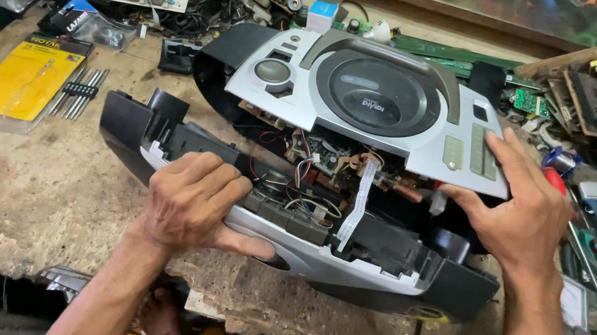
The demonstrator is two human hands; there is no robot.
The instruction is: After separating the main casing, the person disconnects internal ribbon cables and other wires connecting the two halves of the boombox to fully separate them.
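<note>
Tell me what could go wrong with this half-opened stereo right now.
1. The white ribbon cable and thin wires run between the halves; if the right hand lifts the silver top panel further, they might tear.
2. The front shell, under the left hand, sits near the workbench edge and could slide off.
</note>
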